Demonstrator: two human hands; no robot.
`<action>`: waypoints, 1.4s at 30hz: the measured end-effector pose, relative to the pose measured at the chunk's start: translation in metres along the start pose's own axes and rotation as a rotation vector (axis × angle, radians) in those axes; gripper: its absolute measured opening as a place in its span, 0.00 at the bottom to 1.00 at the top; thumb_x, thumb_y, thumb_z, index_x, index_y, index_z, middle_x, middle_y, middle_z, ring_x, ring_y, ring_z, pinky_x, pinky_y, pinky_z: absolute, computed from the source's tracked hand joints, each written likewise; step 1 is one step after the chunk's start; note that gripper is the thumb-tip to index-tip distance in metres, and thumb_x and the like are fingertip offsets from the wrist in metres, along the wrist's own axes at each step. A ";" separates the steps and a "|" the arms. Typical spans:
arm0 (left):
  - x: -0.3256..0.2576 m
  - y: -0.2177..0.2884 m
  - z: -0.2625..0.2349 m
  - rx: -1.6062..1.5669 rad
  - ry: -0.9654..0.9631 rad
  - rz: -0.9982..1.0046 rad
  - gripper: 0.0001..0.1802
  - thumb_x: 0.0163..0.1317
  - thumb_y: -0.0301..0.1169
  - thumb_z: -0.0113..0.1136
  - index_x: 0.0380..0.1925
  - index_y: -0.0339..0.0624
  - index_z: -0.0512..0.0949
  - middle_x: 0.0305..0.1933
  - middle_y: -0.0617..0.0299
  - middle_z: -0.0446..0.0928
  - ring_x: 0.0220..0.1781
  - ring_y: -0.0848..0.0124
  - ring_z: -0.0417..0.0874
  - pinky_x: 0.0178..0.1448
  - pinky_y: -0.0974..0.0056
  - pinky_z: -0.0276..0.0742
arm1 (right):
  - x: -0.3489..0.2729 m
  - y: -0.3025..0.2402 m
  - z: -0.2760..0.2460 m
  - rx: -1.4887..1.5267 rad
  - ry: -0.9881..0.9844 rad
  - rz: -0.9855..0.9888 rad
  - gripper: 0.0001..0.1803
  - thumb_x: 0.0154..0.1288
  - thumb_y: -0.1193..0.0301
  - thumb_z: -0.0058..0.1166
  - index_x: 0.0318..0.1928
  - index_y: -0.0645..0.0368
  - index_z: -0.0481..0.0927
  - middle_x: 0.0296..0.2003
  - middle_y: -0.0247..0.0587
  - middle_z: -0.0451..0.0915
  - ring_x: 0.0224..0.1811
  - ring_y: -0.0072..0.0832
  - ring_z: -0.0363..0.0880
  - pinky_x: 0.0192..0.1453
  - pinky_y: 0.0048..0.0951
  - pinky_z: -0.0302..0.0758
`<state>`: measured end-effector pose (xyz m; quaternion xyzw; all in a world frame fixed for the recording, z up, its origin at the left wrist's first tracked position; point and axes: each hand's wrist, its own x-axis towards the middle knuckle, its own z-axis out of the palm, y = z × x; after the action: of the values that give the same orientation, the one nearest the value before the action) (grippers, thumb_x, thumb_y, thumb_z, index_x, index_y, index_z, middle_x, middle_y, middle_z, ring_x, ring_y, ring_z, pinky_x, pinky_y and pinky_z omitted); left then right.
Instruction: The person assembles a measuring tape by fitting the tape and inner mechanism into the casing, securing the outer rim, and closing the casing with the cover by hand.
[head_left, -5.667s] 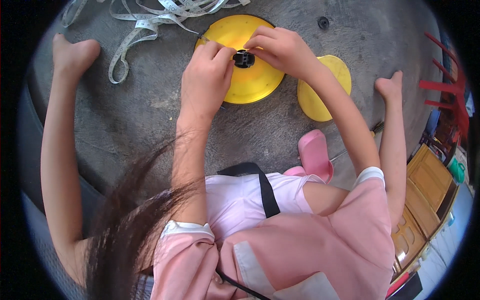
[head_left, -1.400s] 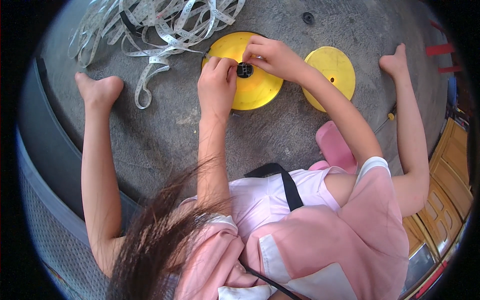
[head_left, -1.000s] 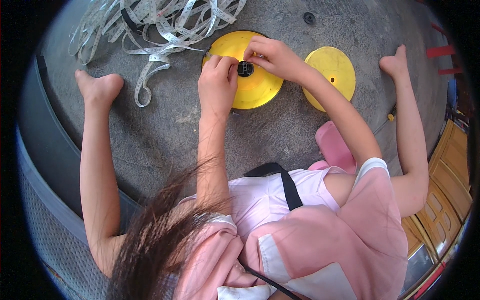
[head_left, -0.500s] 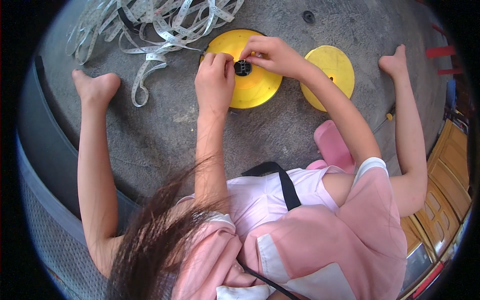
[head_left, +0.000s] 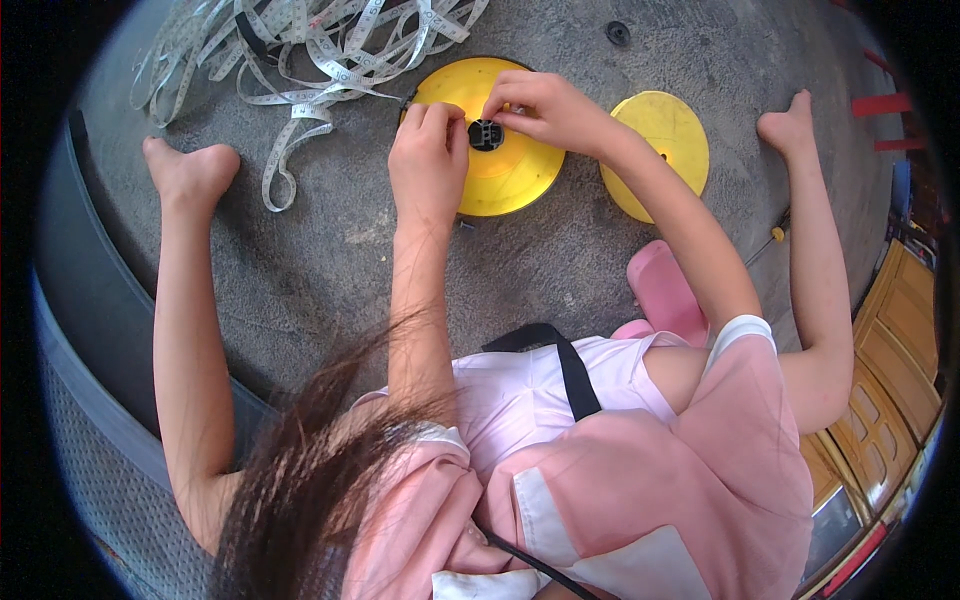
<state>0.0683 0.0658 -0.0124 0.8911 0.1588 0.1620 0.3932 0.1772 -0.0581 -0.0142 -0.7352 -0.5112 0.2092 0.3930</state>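
Note:
A round yellow disc [head_left: 515,185] with a dark rim lies on the grey floor in front of me, a black hub [head_left: 486,136] at its middle. My left hand [head_left: 430,150] is over the disc's left side, its fingers closed together beside the hub. From the right, my right hand [head_left: 545,108] reaches in with thumb and finger pinched at the hub's upper edge. Whatever either hand pinches is too small or hidden to make out. Up and to the left is a loose heap of white measuring tape [head_left: 345,70], one end trailing toward the disc.
A second yellow disc [head_left: 665,150] lies to the right. A small black ring-shaped part [head_left: 618,33] sits farther off. Pink slippers [head_left: 665,285] lie near my lap, and a yellow-handled tool [head_left: 778,233] by my right leg. Wooden furniture [head_left: 870,400] stands at the right edge.
Almost nothing differs. My left hand has shifted very slightly, and both hands stay at the black hub.

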 end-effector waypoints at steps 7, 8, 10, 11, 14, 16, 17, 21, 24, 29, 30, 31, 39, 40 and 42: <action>-0.002 -0.001 -0.002 0.000 -0.047 0.007 0.03 0.43 0.25 0.53 0.21 0.43 0.71 0.24 0.60 0.69 0.26 0.62 0.73 0.28 0.64 0.68 | 0.001 -0.001 -0.006 0.103 -0.075 0.074 0.05 0.49 0.77 0.48 0.29 0.62 0.72 0.27 0.37 0.71 0.30 0.26 0.71 0.32 0.22 0.67; -0.002 -0.001 -0.003 -0.004 -0.059 0.006 0.03 0.43 0.25 0.54 0.21 0.43 0.71 0.24 0.60 0.69 0.26 0.63 0.73 0.28 0.64 0.68 | 0.002 -0.001 -0.007 0.105 -0.075 0.074 0.05 0.49 0.77 0.48 0.29 0.62 0.72 0.27 0.37 0.71 0.30 0.26 0.71 0.32 0.22 0.67; -0.002 -0.002 -0.003 -0.010 -0.072 0.004 0.03 0.43 0.25 0.54 0.21 0.43 0.71 0.24 0.61 0.69 0.26 0.63 0.73 0.28 0.64 0.68 | 0.002 -0.001 -0.009 0.114 -0.111 0.068 0.04 0.50 0.76 0.48 0.29 0.62 0.72 0.27 0.36 0.71 0.28 0.25 0.71 0.31 0.22 0.67; -0.002 -0.002 -0.004 -0.014 -0.087 -0.003 0.03 0.43 0.25 0.54 0.21 0.43 0.71 0.24 0.61 0.69 0.26 0.63 0.73 0.28 0.64 0.68 | 0.002 -0.001 -0.010 0.114 -0.111 0.069 0.04 0.50 0.76 0.48 0.29 0.62 0.72 0.27 0.36 0.71 0.28 0.25 0.71 0.31 0.22 0.67; -0.002 -0.001 -0.006 -0.016 -0.098 -0.008 0.03 0.43 0.25 0.54 0.21 0.43 0.71 0.23 0.61 0.69 0.26 0.63 0.72 0.28 0.64 0.68 | 0.006 -0.002 -0.011 0.133 -0.116 0.013 0.04 0.50 0.76 0.48 0.30 0.62 0.72 0.27 0.35 0.70 0.25 0.24 0.71 0.29 0.22 0.67; -0.002 -0.001 -0.006 -0.017 -0.096 -0.004 0.03 0.43 0.25 0.54 0.21 0.44 0.72 0.23 0.61 0.69 0.26 0.63 0.72 0.28 0.64 0.68 | 0.009 -0.005 -0.014 0.071 -0.178 0.016 0.03 0.52 0.76 0.46 0.29 0.62 0.71 0.27 0.36 0.70 0.24 0.26 0.71 0.28 0.23 0.67; -0.001 -0.001 -0.005 -0.027 -0.103 0.009 0.03 0.43 0.25 0.54 0.21 0.44 0.72 0.23 0.61 0.69 0.26 0.63 0.72 0.28 0.64 0.68 | 0.009 -0.003 -0.014 0.071 -0.177 0.018 0.03 0.52 0.76 0.46 0.29 0.62 0.71 0.27 0.36 0.70 0.24 0.26 0.71 0.28 0.23 0.67; -0.001 0.000 -0.007 -0.020 -0.106 0.021 0.02 0.44 0.26 0.54 0.21 0.44 0.72 0.23 0.61 0.68 0.26 0.63 0.72 0.29 0.64 0.68 | 0.014 -0.001 -0.009 -0.063 -0.177 -0.064 0.03 0.54 0.75 0.43 0.29 0.62 0.67 0.26 0.39 0.69 0.23 0.29 0.71 0.27 0.26 0.67; -0.001 -0.001 -0.007 -0.005 -0.121 0.019 0.02 0.44 0.26 0.54 0.21 0.45 0.72 0.23 0.61 0.69 0.26 0.63 0.72 0.28 0.64 0.68 | 0.013 -0.002 -0.008 -0.093 -0.164 -0.043 0.04 0.55 0.74 0.42 0.30 0.61 0.65 0.26 0.40 0.69 0.23 0.31 0.70 0.27 0.27 0.67; 0.000 -0.002 -0.006 0.006 -0.121 0.039 0.02 0.44 0.26 0.54 0.21 0.45 0.73 0.23 0.62 0.69 0.26 0.63 0.72 0.28 0.63 0.68 | 0.011 -0.008 -0.006 -0.100 -0.132 0.022 0.04 0.55 0.74 0.42 0.30 0.60 0.65 0.24 0.40 0.69 0.22 0.32 0.70 0.27 0.27 0.67; 0.000 -0.003 -0.006 0.012 -0.123 0.046 0.03 0.44 0.26 0.54 0.21 0.46 0.73 0.23 0.62 0.69 0.27 0.63 0.72 0.29 0.64 0.68 | 0.010 -0.009 -0.005 -0.103 -0.109 0.041 0.04 0.55 0.74 0.41 0.30 0.60 0.65 0.23 0.40 0.69 0.22 0.31 0.70 0.27 0.27 0.67; 0.000 -0.003 -0.006 0.010 -0.121 0.045 0.03 0.44 0.26 0.54 0.21 0.46 0.73 0.23 0.62 0.69 0.27 0.63 0.72 0.29 0.64 0.68 | 0.010 -0.010 -0.005 -0.109 -0.088 0.060 0.04 0.55 0.74 0.41 0.30 0.60 0.65 0.23 0.40 0.69 0.22 0.31 0.70 0.27 0.27 0.67; -0.001 -0.003 -0.006 -0.007 -0.110 0.042 0.03 0.44 0.26 0.54 0.22 0.45 0.73 0.22 0.62 0.69 0.27 0.64 0.72 0.29 0.64 0.68 | 0.008 -0.004 0.000 -0.007 -0.034 0.039 0.05 0.51 0.73 0.46 0.29 0.61 0.70 0.24 0.41 0.72 0.25 0.32 0.72 0.29 0.27 0.68; -0.001 -0.003 -0.006 -0.007 -0.110 0.041 0.03 0.44 0.26 0.54 0.22 0.45 0.73 0.22 0.62 0.69 0.27 0.64 0.72 0.29 0.64 0.68 | 0.008 -0.003 0.001 -0.020 -0.036 0.040 0.05 0.49 0.73 0.48 0.29 0.60 0.72 0.25 0.42 0.73 0.29 0.36 0.72 0.32 0.30 0.69; -0.001 -0.003 -0.006 -0.010 -0.110 0.050 0.03 0.44 0.26 0.54 0.22 0.45 0.73 0.23 0.61 0.69 0.27 0.63 0.72 0.29 0.64 0.68 | 0.007 -0.001 0.001 0.025 -0.033 0.058 0.06 0.49 0.73 0.49 0.29 0.59 0.73 0.25 0.42 0.73 0.29 0.35 0.72 0.31 0.29 0.69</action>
<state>0.0643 0.0711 -0.0113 0.9004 0.1139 0.1232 0.4015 0.1785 -0.0508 -0.0131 -0.7411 -0.4937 0.2389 0.3872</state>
